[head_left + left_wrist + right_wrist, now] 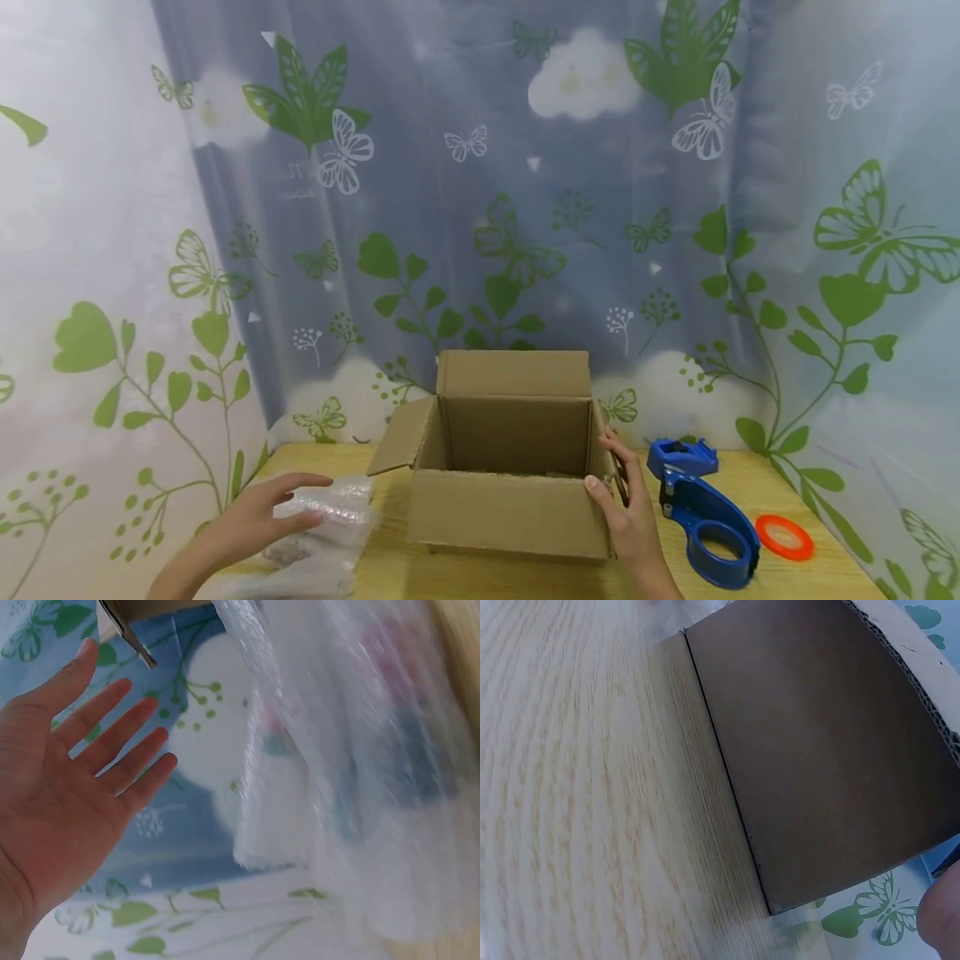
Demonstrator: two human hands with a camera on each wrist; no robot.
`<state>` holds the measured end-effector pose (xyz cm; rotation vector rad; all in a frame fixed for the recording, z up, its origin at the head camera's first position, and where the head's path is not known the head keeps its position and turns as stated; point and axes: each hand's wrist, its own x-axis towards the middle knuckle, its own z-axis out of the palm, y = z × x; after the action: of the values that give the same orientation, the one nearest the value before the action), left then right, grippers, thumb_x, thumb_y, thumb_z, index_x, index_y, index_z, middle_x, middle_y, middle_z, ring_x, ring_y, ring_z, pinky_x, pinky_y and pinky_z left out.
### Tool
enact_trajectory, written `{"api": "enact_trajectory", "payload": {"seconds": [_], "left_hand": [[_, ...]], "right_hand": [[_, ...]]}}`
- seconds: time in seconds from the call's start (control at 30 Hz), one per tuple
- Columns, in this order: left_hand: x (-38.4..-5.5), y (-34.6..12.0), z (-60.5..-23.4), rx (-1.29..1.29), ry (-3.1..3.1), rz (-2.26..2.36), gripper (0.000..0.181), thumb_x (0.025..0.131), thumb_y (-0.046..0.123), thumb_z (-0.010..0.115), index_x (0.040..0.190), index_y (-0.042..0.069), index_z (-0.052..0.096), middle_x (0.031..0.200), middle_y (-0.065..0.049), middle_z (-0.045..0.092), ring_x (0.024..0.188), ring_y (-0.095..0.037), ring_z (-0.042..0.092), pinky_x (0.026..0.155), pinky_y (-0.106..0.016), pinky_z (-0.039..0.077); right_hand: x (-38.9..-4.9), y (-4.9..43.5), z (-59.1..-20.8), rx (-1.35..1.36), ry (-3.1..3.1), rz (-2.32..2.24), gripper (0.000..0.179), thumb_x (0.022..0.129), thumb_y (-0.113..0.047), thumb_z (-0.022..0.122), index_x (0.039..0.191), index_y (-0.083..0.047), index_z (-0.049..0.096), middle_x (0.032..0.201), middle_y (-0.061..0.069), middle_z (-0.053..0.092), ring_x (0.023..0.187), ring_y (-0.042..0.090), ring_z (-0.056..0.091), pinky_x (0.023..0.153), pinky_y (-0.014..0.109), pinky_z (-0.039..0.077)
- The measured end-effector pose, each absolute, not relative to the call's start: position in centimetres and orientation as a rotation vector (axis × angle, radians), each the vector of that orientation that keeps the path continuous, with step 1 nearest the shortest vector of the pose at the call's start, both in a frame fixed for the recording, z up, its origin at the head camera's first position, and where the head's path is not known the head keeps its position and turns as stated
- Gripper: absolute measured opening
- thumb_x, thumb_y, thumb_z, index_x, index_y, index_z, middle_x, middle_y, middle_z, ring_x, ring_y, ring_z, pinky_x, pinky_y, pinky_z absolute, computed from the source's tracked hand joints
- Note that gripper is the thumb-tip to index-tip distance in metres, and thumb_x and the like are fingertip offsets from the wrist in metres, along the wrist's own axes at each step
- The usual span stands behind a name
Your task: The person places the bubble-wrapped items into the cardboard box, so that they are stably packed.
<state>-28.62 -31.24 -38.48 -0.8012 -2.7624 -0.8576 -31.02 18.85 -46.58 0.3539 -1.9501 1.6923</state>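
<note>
An open cardboard box [510, 512] stands on the table with its back and left flaps spread outward. At its right side my right hand [633, 521] grips the wall, thumb on the front corner and fingers along the right flap. The right wrist view shows a brown outer face of the box [817, 750] and one fingertip [941, 911] at the edge. My left hand [258, 517] is held with fingers spread, empty, over the bubble-wrapped items [337, 521] left of the box. Through the wrap [420, 862], pink and dark blue-green patches show in the left wrist view.
Right of the box lie a small blue tape dispenser [682, 457], a larger blue tape gun [716, 533] and a roll of orange tape [784, 537]. A patterned curtain [465, 183] rises behind the wooden table [465, 577] and along both sides.
</note>
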Motion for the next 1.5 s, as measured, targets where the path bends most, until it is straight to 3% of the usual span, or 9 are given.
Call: {"api": "enact_trajectory", "payload": {"seconds": [0.13,0.23,0.33,0.53,0.7,0.8,0.93,1.23,1.5], "left_hand": [[-28.6,-33.3,-39.4,-0.796,-2.806,-0.889,0.039,0.102,0.029,0.069,0.138,0.014,0.065,0.139,-0.012,0.065,0.125,0.001,0.054,0.099,-0.053,0.054],[-28.6,-34.9,-40.2,-0.774,-2.869,-0.883,0.04,0.101,0.029,0.07,0.136,0.009,0.066,0.136,-0.014,0.067,0.122,0.0,0.056,0.096,-0.052,0.056],[-28.8,-36.4,-41.1,-0.744,-2.938,-0.856,0.039,0.101,0.03,0.069,0.132,0.006,0.068,0.131,-0.014,0.07,0.119,-0.019,0.065,0.091,-0.048,0.059],[-28.9,-38.9,-42.6,-0.722,-3.083,-1.066,0.04,0.107,0.026,0.06,0.134,-0.004,0.065,0.131,-0.027,0.067,0.117,-0.055,0.061,0.088,-0.065,0.055],[-29.1,-40.0,-43.8,-0.638,-3.15,-1.206,0.047,0.107,0.029,0.061,0.133,-0.009,0.063,0.131,-0.033,0.064,0.119,-0.051,0.062,0.091,-0.065,0.054],[-29.4,-40.4,-44.7,-0.584,-3.172,-1.205,0.048,0.106,0.031,0.063,0.133,-0.008,0.065,0.131,-0.031,0.065,0.121,-0.047,0.063,0.092,-0.05,0.059],[-29.5,-41.2,-46.2,-0.51,-3.155,-1.408,0.048,0.106,0.031,0.063,0.134,-0.008,0.065,0.132,-0.028,0.066,0.109,-0.023,0.067,0.08,-0.026,0.056],[-30.1,-42.1,-47.4,-0.587,-3.175,-1.393,0.041,0.104,0.031,0.066,0.131,0.001,0.071,0.131,-0.025,0.067,0.097,-0.007,0.062,0.075,-0.021,0.051],[-30.7,-43.3,-48.4,-1.084,-2.99,-1.357,0.032,0.103,0.011,0.064,0.133,0.02,0.072,0.13,0.016,0.068,0.108,0.011,0.055,0.083,-0.012,0.046]], "right_hand": [[-31.1,18.9,-46.6,0.345,-1.962,1.683,0.055,0.104,-0.016,0.064,0.154,-0.01,0.043,0.17,0.008,0.027,0.157,0.038,0.017,0.116,0.079,0.016],[-31.1,19.0,-46.6,0.34,-1.963,1.682,0.055,0.104,-0.016,0.064,0.154,-0.01,0.042,0.17,0.009,0.027,0.157,0.038,0.016,0.117,0.078,0.016],[-31.1,19.0,-46.7,0.338,-1.96,1.686,0.055,0.104,-0.016,0.064,0.154,-0.01,0.042,0.17,0.007,0.028,0.158,0.037,0.016,0.117,0.078,0.015],[-31.2,19.0,-46.9,0.342,-1.95,1.69,0.054,0.104,-0.015,0.064,0.153,-0.01,0.043,0.169,0.004,0.028,0.158,0.037,0.016,0.116,0.079,0.015],[-31.2,19.1,-46.8,0.334,-1.944,1.696,0.053,0.104,-0.016,0.064,0.152,-0.01,0.044,0.169,0.004,0.029,0.157,0.036,0.017,0.118,0.076,0.016],[-31.1,19.0,-46.6,0.335,-1.934,1.697,0.052,0.104,-0.015,0.064,0.152,-0.01,0.045,0.169,0.003,0.03,0.157,0.036,0.018,0.118,0.076,0.016],[-31.1,18.9,-46.5,0.354,-1.924,1.686,0.052,0.103,-0.014,0.064,0.151,-0.009,0.045,0.168,0.001,0.031,0.157,0.038,0.018,0.116,0.079,0.017],[-31.1,18.7,-46.8,0.355,-1.925,1.687,0.052,0.103,-0.013,0.064,0.152,-0.009,0.045,0.169,0.006,0.03,0.157,0.038,0.018,0.115,0.079,0.017],[-31.0,18.6,-46.6,0.358,-1.931,1.695,0.051,0.104,-0.014,0.063,0.151,-0.009,0.045,0.17,0.01,0.028,0.157,0.039,0.016,0.114,0.081,0.015]]}}
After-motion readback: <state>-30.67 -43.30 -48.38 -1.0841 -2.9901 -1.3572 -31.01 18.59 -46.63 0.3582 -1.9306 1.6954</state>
